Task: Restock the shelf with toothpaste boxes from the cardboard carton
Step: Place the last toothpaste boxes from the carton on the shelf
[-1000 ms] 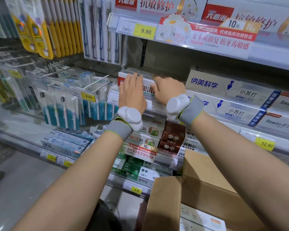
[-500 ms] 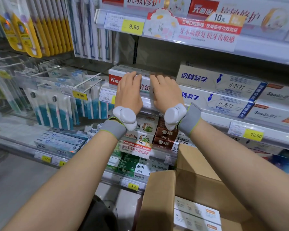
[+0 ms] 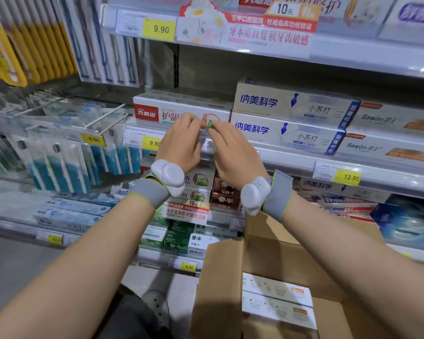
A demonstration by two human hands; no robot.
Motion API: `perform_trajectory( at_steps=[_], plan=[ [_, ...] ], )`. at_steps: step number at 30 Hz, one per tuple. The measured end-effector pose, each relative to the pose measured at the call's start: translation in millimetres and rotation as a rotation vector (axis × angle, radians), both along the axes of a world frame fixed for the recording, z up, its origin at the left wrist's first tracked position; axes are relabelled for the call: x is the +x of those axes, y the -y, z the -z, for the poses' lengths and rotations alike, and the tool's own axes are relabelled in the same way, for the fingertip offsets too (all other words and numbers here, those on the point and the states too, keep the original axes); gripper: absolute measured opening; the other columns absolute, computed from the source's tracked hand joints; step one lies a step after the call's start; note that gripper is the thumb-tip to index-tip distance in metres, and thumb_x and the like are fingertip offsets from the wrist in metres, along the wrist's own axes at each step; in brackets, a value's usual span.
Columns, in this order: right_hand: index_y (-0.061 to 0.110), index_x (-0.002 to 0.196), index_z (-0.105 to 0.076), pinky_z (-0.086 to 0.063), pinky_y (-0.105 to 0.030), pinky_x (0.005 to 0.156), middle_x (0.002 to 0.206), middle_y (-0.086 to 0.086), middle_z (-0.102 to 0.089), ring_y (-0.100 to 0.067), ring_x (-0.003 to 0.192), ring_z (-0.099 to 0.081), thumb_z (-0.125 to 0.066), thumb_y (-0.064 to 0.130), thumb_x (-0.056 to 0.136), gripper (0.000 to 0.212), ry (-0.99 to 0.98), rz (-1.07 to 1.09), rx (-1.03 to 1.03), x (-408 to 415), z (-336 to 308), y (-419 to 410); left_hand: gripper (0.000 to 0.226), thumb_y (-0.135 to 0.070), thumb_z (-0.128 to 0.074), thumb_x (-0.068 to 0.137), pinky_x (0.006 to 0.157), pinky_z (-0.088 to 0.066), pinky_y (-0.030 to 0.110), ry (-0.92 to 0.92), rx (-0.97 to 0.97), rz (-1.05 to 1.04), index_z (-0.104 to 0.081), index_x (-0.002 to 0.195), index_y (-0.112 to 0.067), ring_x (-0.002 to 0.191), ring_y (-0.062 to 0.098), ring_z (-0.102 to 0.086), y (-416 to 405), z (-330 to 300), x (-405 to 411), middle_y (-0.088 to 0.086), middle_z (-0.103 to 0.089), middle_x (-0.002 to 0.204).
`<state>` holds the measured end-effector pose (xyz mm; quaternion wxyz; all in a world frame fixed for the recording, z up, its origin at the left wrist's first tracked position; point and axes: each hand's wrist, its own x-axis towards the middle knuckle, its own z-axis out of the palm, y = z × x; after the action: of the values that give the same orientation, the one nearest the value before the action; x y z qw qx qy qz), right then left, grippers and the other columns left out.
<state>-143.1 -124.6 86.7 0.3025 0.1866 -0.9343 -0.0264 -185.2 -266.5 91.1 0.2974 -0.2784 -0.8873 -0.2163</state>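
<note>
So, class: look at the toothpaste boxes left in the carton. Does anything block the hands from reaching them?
Nothing visible does. The carton stands open, its flaps up, and the toothpaste boxes lie uncovered inside. Both the left hand and right hand are up at the shelf edge, above the carton.

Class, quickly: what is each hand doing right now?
Left hand: fingers loosely curled, holding nothing, just off the red-and-white toothpaste box.
Right hand: the same.

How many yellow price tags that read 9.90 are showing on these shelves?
4. One on the top shelf rail, one on the hook display at left, one half behind the left hand at, one on the low rail. Others may be hidden.
</note>
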Motion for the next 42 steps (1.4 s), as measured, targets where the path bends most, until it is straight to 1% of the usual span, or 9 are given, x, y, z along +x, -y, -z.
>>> perform_trajectory(
  at_steps=[5,10,16,25,28,32,37,40,42],
  plan=[
    [-0.007,0.108,-0.060,-0.049,-0.045,0.088,0.117,-0.023,-0.060,-0.040,0.102,-0.058,-0.052,-0.002,0.076,0.034,0.006,-0.064,0.040,17.1,26.0,-28.4,0.024,-0.014,-0.047,0.091,0.073,-0.047,0.037,0.006,-0.081,0.071,-0.052,0.114,-0.008,0.099,0.026,-0.054,-5.2,7.3,5.5,0.009,-0.053,0.115],
    [-0.003,0.097,-0.065,-0.049,-0.042,0.077,0.102,-0.018,-0.065,-0.036,0.088,-0.060,-0.027,0.013,0.095,0.042,-0.036,-0.075,0.056,42.8,45.6,-57.3,0.025,-0.013,-0.049,0.089,0.074,-0.047,0.039,-0.006,-0.171,0.194,-0.054,0.114,-0.010,0.096,0.031,-0.057,-22.5,12.7,18.4,0.010,-0.060,0.107],
    [0.005,0.087,-0.064,-0.043,-0.037,0.068,0.083,-0.010,-0.062,-0.031,0.073,-0.058,-0.045,0.018,0.080,0.024,0.064,-0.015,0.131,71.9,62.0,-92.1,0.024,-0.017,-0.046,0.091,0.063,-0.043,0.033,-0.010,-0.307,0.326,-0.054,0.113,-0.013,0.089,0.029,-0.060,-47.1,23.0,27.5,0.006,-0.064,0.100],
    [0.010,0.075,-0.064,-0.028,-0.023,0.043,0.070,-0.005,-0.061,-0.026,0.051,-0.053,-0.039,0.022,0.083,0.029,0.227,0.010,0.134,127.0,91.1,-141.9,0.022,-0.021,-0.043,0.092,0.059,-0.035,0.027,-0.015,-0.470,0.563,-0.056,0.109,-0.015,0.081,0.026,-0.061,-91.1,37.3,53.6,0.000,-0.066,0.092],
    [0.012,0.073,-0.062,-0.033,-0.023,0.043,0.070,-0.004,-0.059,-0.023,0.054,-0.054,-0.043,0.023,0.080,0.023,0.267,0.009,0.140,138.9,103.8,-153.5,0.025,-0.025,-0.041,0.093,0.061,-0.043,0.031,0.007,-0.542,0.649,-0.056,0.111,-0.016,0.081,0.027,-0.062,-103.5,43.7,61.6,0.000,-0.066,0.095],
    [0.011,0.073,-0.060,-0.042,-0.029,0.047,0.070,-0.004,-0.058,-0.024,0.058,-0.054,-0.045,0.025,0.081,0.022,0.300,-0.053,0.110,154.9,118.0,-161.1,0.039,-0.038,-0.024,0.090,0.056,-0.032,0.027,-0.030,-0.644,0.749,-0.054,0.106,-0.019,0.073,0.028,-0.061,-120.3,53.3,76.6,0.001,-0.066,0.091],
    [0.017,0.067,-0.056,-0.040,-0.026,0.040,0.064,0.000,-0.058,-0.021,0.053,-0.057,-0.038,0.032,0.080,0.027,0.487,0.022,0.166,172.1,146.3,-176.4,0.026,-0.031,-0.034,0.097,0.064,-0.032,0.026,0.059,-0.848,0.795,-0.052,0.109,-0.017,0.091,0.026,-0.059,-142.9,62.3,102.8,0.001,-0.062,0.105],
    [0.017,0.088,-0.059,-0.048,-0.034,0.059,0.089,-0.003,-0.063,-0.024,0.083,-0.063,-0.020,0.039,0.089,0.044,0.637,0.125,0.144,180.1,159.6,-180.9,0.025,-0.031,-0.034,0.098,0.064,-0.030,0.028,0.114,-0.988,0.791,-0.049,0.109,-0.013,0.092,0.027,-0.057,-153.4,74.6,112.9,0.005,-0.061,0.104],
    [0.017,0.105,-0.055,-0.046,-0.036,0.075,0.110,-0.003,-0.059,-0.025,0.105,-0.056,-0.022,0.041,0.096,0.042,0.702,0.165,0.146,186.5,168.0,-186.6,0.027,-0.034,-0.035,0.098,0.065,-0.035,0.030,0.152,-1.063,0.786,-0.047,0.112,-0.014,0.093,0.029,-0.058,-157.5,85.6,118.1,0.006,-0.061,0.108]
  ],
)
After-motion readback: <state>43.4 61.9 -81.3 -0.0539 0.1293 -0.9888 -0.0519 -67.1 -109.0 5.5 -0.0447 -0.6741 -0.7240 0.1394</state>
